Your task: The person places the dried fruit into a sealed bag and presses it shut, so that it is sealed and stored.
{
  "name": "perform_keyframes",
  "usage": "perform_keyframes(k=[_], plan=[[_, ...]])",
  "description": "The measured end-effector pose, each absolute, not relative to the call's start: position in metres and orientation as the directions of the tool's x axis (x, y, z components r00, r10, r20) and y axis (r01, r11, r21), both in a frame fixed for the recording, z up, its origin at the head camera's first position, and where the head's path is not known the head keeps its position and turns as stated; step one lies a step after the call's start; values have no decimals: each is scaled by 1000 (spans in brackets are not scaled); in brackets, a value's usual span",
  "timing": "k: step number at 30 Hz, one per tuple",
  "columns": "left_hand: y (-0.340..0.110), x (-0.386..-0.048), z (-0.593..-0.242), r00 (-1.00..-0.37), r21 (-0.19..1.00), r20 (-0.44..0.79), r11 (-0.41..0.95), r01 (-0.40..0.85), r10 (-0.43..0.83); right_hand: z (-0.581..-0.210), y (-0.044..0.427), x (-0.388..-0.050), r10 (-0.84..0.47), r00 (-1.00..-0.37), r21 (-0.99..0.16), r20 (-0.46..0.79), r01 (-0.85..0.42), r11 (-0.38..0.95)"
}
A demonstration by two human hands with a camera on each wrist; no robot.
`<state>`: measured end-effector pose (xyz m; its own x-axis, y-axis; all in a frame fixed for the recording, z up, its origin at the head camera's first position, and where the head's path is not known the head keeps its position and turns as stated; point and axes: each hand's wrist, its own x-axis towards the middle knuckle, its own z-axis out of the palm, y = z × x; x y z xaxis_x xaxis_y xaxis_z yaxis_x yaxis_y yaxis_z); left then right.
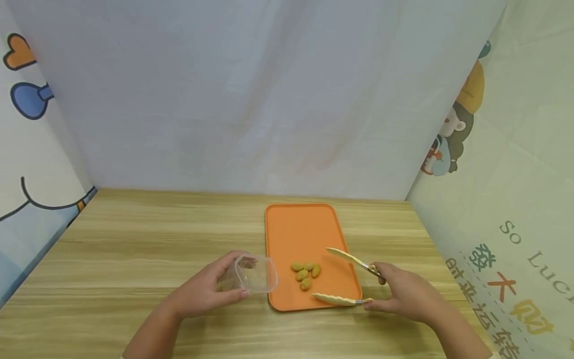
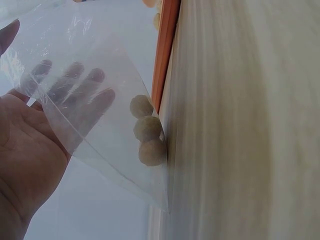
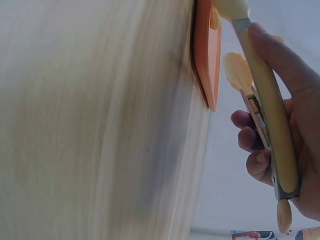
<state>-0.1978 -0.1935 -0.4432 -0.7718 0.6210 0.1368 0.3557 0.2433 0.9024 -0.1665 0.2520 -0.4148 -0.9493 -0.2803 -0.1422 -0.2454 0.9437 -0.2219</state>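
Observation:
My left hand (image 1: 208, 289) holds a clear plastic container (image 1: 262, 275) between thumb and fingers at the tray's left edge. Fingers of that hand show through the container's wall (image 2: 117, 150) in the left wrist view. Three round brownish pieces (image 2: 149, 129) appear through it too; I cannot tell whether they lie inside or behind. My right hand (image 1: 405, 294) grips tongs (image 1: 341, 300) with pale yellow tips, their arms spread apart over the tray's right side. Several small yellow-brown oval fruits (image 1: 302, 275) lie between container and tongs, touching neither tong tip.
An orange rectangular tray (image 1: 305, 224) lies on the wood-grain table (image 1: 179, 224), with the oval fruits on its nearer half. A pale cloth (image 1: 251, 99) hangs behind the table. Printed cloths stand at the left (image 1: 31, 149) and right (image 1: 493, 199).

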Motion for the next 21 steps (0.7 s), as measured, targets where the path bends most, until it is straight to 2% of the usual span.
perform_keyframes(k=[21], plan=[[-195,-199,-448,-762,885,175,239,400,624,-428,249,-173,-293,-952,-166,-88,-276,947]])
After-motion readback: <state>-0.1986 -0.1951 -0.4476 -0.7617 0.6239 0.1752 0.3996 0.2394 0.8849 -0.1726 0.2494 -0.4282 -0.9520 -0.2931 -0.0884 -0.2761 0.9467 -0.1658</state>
